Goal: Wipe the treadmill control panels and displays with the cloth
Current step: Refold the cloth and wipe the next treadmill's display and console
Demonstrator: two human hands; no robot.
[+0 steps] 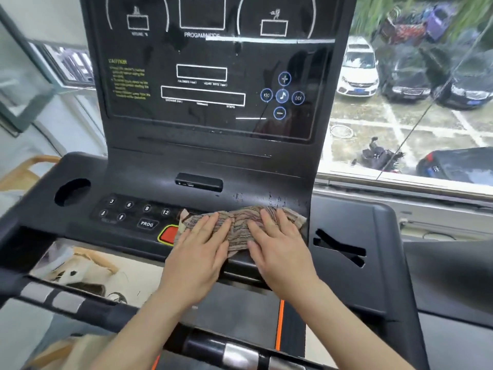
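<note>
Fingers [211,222] on both hands are pretty much straight and a little spread, lying flat on top of the cloth [238,227]. So they're pressing it down, not gripping it. The left hand [198,245] covers the left part of the cloth and the right hand [277,243] sits just beside it on the right part, palms down, thumbs toward each other. Both forearms come up from the near edge of the shot and angle in toward the middle.

The cloth is a crumpled brownish striped rag. It's spread on the lower control panel [88,217] of the treadmill, right of center, just below the sloped bit with a small port block [198,182]. Its left corner touches a red button [169,234] with a yellow rim.

Readable stuff: left of the cloth the keys say 3, 6, 9, 12, plus a PROG key [146,224]. Up on the display [208,121] there's a yellow "CAUTION" heading (the small print under it is too blurry), "HEART RATE (bpm)", "STEPS", and something like "PROGAM MODE" partly under glare. There's also a round cluster of plus, minus, skip and music-note buttons [282,96].

A cup holder [72,192] sits at the far left of the panel. Through the window [453,177] on the right you can see parked cars [357,70].
</note>
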